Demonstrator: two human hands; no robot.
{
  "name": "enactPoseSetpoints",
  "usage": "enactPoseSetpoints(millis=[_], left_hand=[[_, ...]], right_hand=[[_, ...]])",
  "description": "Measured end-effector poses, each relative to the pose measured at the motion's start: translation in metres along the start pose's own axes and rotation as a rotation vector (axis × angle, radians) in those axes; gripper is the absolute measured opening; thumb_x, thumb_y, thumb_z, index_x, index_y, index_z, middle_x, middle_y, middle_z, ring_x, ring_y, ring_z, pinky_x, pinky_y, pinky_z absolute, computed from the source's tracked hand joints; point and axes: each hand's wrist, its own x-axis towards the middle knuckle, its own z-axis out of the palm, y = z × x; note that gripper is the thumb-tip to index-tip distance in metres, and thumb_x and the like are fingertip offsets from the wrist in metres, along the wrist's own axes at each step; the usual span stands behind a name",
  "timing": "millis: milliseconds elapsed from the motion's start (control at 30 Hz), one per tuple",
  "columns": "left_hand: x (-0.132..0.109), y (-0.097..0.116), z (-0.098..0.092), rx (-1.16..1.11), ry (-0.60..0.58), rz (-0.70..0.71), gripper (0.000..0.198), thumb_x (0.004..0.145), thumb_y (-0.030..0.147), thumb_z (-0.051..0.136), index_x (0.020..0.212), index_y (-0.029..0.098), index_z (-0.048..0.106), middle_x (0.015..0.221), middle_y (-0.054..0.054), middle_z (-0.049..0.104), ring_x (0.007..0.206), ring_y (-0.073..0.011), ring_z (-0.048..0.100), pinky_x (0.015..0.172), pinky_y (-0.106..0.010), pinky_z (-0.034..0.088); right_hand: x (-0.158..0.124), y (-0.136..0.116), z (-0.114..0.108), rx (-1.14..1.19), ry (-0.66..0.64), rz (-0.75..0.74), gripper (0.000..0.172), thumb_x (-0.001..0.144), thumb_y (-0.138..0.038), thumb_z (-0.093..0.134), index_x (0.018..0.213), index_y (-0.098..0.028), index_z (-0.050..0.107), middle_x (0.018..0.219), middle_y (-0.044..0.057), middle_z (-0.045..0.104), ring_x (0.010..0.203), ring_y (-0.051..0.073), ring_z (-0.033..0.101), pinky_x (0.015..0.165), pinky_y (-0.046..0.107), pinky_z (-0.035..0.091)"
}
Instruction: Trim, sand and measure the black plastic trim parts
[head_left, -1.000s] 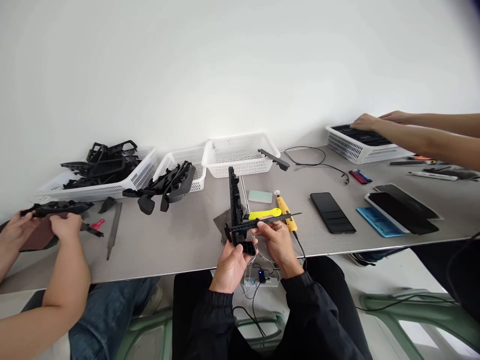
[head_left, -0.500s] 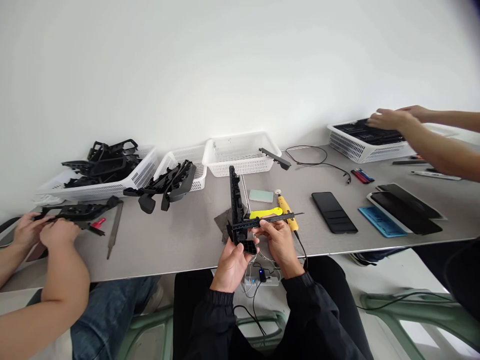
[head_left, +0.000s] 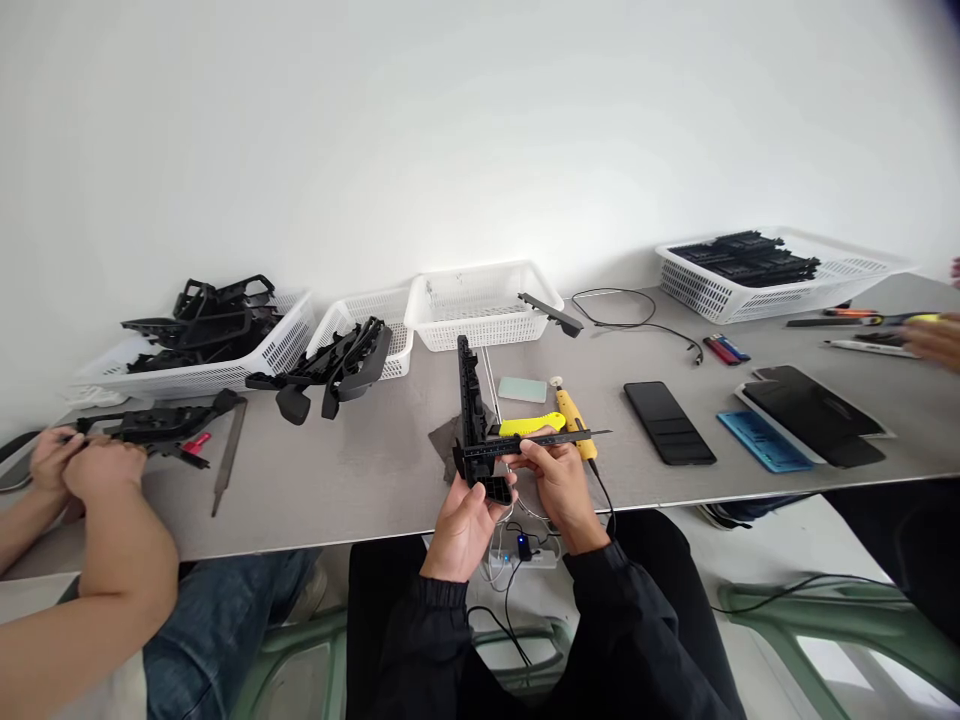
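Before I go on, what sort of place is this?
Likely a small-parts workshop: the right hand holds a slim black caliper, a yellow, corded, rod-shaped tool lies on the long grey table, and a white, perforated plastic basket holds black moulded plastic parts.

workshop | bench [head_left: 360, 475] | baskets [head_left: 694, 290] of black parts [head_left: 750, 265] | caliper [head_left: 501, 447] | corded tool [head_left: 574, 420]

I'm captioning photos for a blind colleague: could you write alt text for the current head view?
A person's left grip holds a long black part while the right grip holds a black caliper across it at a gray table. White baskets, some holding black parts, stand along the wall.
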Motion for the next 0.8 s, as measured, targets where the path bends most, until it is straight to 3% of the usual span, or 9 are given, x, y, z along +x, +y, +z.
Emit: enactPoseSetpoints(millis=[800], left_hand=[[0.0005, -0.0011, -0.0033, -0.008, -0.010, -0.012, 0.050, 0.090, 0.035, 0.082, 0.136, 0.023, 0.065, 0.140, -0.011, 0.066, 0.120, -0.0268, 0.067, 0.103, -0.042, 0.054]], right_hand=[[-0.0026, -0.0054, 0.0040, 0.060, 0.008, -0.006, 0.037, 0.074, -0.034, 0.091, 0.079, -0.023, 0.056, 0.070, -0.006, 0.066, 0.059, 0.018, 0.077, 0.061, 0.027, 0.065]])
